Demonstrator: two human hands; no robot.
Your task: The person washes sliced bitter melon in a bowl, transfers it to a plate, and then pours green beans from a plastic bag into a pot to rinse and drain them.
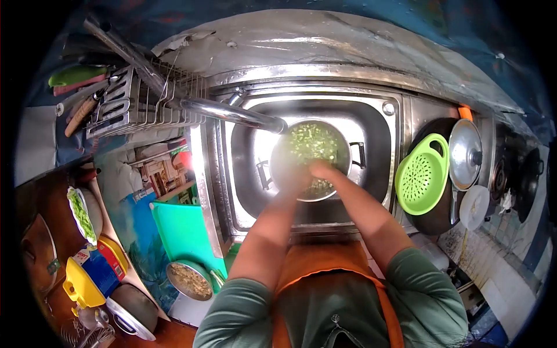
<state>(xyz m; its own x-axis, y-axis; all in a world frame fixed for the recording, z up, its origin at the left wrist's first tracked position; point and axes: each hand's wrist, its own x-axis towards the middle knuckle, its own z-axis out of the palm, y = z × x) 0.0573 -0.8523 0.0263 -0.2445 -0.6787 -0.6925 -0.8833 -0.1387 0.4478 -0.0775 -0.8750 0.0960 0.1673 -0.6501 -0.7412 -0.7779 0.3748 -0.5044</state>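
Note:
A metal pot (348, 168) with two side handles sits in the sink basin, under the end of the faucet (255, 118). Chopped green vegetables (313, 142) fill it, some pieces pale. My left hand (295, 178) is at the pot's near left side, blurred by a hazy patch in the view, and its fingers cannot be made out. Beside it, my right hand (320, 169) reaches down into the greens, its fingers mostly hidden. Whether either hand grips any of the pieces does not show.
Right of the sink (380, 174) are a green colander (422, 184) and a metal lid (465, 152). A dish rack (145, 110) with utensils stands at the left. Lower left are a green board (183, 229), a bowl of food (190, 281) and a yellow container (81, 287).

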